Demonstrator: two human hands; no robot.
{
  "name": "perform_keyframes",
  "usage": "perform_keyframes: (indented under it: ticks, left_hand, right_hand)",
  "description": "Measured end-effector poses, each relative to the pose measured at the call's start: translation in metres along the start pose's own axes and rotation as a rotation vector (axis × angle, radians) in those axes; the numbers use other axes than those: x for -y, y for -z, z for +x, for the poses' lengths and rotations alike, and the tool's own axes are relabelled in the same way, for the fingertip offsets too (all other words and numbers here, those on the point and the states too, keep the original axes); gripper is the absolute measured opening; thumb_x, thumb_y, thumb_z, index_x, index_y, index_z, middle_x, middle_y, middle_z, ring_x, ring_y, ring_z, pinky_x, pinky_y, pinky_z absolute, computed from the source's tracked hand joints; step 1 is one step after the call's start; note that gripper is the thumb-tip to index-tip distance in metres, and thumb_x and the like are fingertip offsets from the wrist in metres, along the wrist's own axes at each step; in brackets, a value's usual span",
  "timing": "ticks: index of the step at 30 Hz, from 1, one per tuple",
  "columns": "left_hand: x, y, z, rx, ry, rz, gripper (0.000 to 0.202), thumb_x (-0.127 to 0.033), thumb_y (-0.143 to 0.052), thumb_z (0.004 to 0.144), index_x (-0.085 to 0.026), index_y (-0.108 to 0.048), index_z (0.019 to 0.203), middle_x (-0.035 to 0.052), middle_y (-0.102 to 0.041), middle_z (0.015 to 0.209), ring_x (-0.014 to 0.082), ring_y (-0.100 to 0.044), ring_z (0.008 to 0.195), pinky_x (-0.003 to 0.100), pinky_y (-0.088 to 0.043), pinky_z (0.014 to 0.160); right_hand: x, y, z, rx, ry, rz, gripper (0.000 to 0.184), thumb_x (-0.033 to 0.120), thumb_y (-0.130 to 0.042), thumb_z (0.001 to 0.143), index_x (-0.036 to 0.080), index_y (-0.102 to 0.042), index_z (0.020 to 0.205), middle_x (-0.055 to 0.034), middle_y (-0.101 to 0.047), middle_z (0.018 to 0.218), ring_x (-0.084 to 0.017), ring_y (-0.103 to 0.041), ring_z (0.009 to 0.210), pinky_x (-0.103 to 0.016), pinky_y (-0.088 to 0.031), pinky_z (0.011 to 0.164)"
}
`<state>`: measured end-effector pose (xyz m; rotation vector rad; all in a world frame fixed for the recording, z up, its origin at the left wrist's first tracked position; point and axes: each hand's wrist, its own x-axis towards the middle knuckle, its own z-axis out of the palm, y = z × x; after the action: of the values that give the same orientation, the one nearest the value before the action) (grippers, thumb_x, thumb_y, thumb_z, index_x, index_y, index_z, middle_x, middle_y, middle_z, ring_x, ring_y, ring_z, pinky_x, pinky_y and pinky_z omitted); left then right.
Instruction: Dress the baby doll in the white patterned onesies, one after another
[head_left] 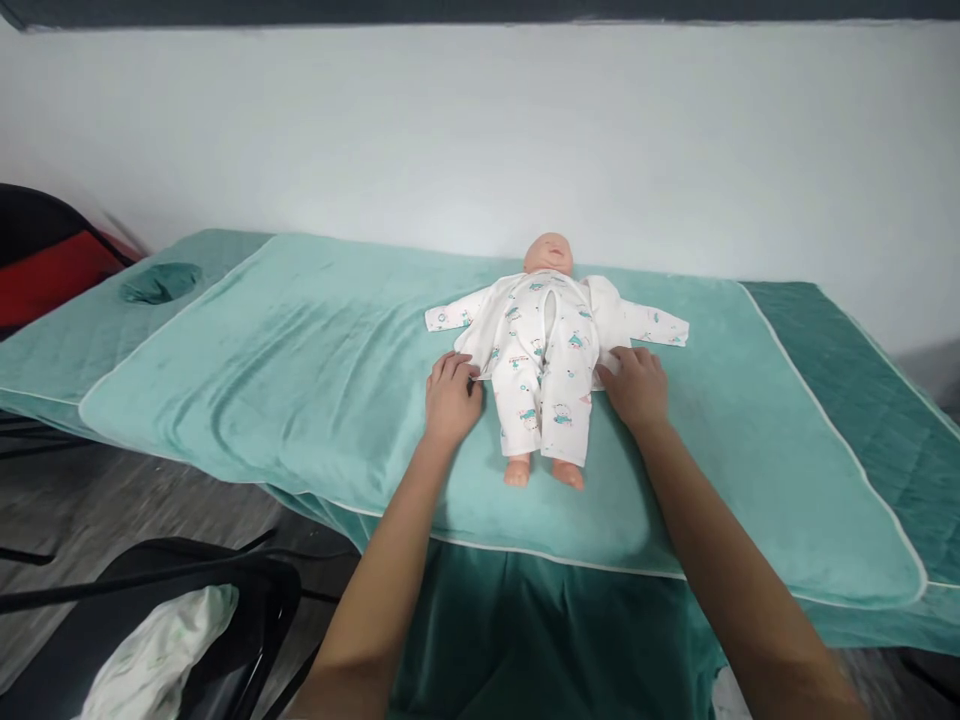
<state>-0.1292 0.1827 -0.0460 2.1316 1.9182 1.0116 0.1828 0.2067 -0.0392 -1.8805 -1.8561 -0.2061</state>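
From the head camera we saw a plastic baby doll [547,255] in a white printed cotton sleepsuit [544,370] lying face up on a pale teal plush towel [315,370] over the dark green quilted bed [847,350]; our left hand [452,398] and right hand [636,385] lay apart, one at each side of the sleepsuit, fingertips touching its loose edges; whether either pinched the cloth we could not tell.

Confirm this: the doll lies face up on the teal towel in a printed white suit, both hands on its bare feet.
Wrong on the hands. The head view shows the left hand and right hand touching the suit at the hips of the doll, clear of its feet. The rest stands.
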Motion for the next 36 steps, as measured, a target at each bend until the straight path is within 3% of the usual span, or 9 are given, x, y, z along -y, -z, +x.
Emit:
perform_keyframes:
  ticks: [6,10,14,17,20,23,28,32,36]
  left_hand:
    - [0.001,0.002,0.002,0.018,0.074,-0.084,0.021,-0.019,-0.051,0.089,-0.023,-0.068,0.1,0.0049,-0.068,0.129,0.0276,-0.057,0.125,0.048,-0.045,0.108]
    - [0.002,0.0,0.003,-0.021,0.108,-0.062,0.029,-0.033,-0.047,0.097,-0.021,-0.068,0.115,0.0094,-0.066,0.131,0.03,-0.057,0.125,0.049,-0.045,0.108]
    - [0.002,-0.001,0.0,-0.061,0.045,-0.031,0.031,-0.034,-0.046,0.099,-0.02,-0.068,0.115,0.0113,-0.066,0.128,0.0283,-0.055,0.126,0.047,-0.044,0.112]
    - [0.0,-0.004,0.008,-0.121,0.001,-0.104,0.03,-0.027,-0.045,0.098,-0.018,-0.067,0.115,0.0121,-0.067,0.126,0.0249,-0.056,0.126,0.042,-0.045,0.114]
    - [-0.007,-0.013,0.034,-0.12,0.066,-0.299,0.034,-0.02,-0.042,0.094,-0.017,-0.065,0.12,0.0113,-0.068,0.126,0.0209,-0.062,0.121,0.038,-0.049,0.11]
    - [-0.017,-0.023,0.071,0.0,0.216,-0.499,0.036,-0.019,-0.046,0.089,-0.016,-0.068,0.118,0.0102,-0.072,0.122,0.0207,-0.067,0.113,0.036,-0.052,0.104]
    - [-0.025,-0.026,0.115,0.301,0.382,-0.618,0.028,-0.02,-0.058,0.075,-0.015,-0.075,0.096,0.0066,-0.077,0.093,0.0223,-0.067,0.087,0.031,-0.054,0.077]
    - [-0.027,-0.023,0.12,0.304,0.496,-0.646,0.031,-0.027,-0.067,0.072,-0.016,-0.074,0.1,0.0066,-0.076,0.087,0.0189,-0.063,0.072,0.027,-0.049,0.063]
    - [-0.033,-0.024,0.112,0.334,0.467,-0.653,0.041,-0.043,-0.069,0.077,-0.015,-0.074,0.107,0.011,-0.077,0.1,0.0249,-0.067,0.087,0.033,-0.056,0.075]
  right_hand:
    - [0.002,-0.002,0.005,0.054,0.033,0.017,0.034,0.042,-0.064,0.089,0.022,-0.069,0.117,-0.0146,-0.064,0.117,-0.034,-0.052,0.107,-0.044,-0.04,0.087]
    - [0.0,0.0,0.006,0.116,0.055,0.026,0.024,0.035,-0.057,0.094,0.021,-0.07,0.108,-0.0118,-0.067,0.102,-0.03,-0.057,0.098,-0.041,-0.039,0.084]
    - [-0.007,0.002,0.003,0.136,0.115,0.071,0.025,0.026,-0.047,0.096,0.019,-0.069,0.106,-0.0102,-0.069,0.098,-0.027,-0.061,0.093,-0.039,-0.04,0.082]
    - [-0.007,0.0,0.006,0.096,0.119,0.201,0.025,0.029,-0.049,0.094,0.019,-0.068,0.105,-0.0116,-0.067,0.102,-0.026,-0.061,0.089,-0.038,-0.043,0.079]
    - [0.003,-0.008,0.027,0.054,0.047,0.475,0.027,0.026,-0.051,0.086,0.017,-0.065,0.107,-0.0129,-0.065,0.112,-0.024,-0.063,0.091,-0.037,-0.048,0.081]
    - [0.016,-0.021,0.062,0.06,-0.095,0.66,0.025,0.024,-0.049,0.083,0.018,-0.062,0.104,-0.0109,-0.067,0.107,-0.022,-0.063,0.091,-0.037,-0.05,0.085]
    - [0.023,-0.037,0.099,0.098,-0.278,0.664,0.015,0.031,-0.05,0.086,0.019,-0.059,0.086,-0.0074,-0.069,0.092,-0.022,-0.058,0.086,-0.036,-0.046,0.082]
    - [0.014,-0.038,0.096,0.171,-0.233,0.68,0.03,0.044,-0.049,0.089,0.02,-0.058,0.073,-0.0035,-0.065,0.077,-0.018,-0.05,0.076,-0.03,-0.04,0.069]
    - [0.009,-0.035,0.093,0.18,-0.23,0.74,0.031,0.047,-0.053,0.085,0.019,-0.06,0.075,-0.0031,-0.066,0.078,-0.018,-0.051,0.077,-0.028,-0.038,0.067]
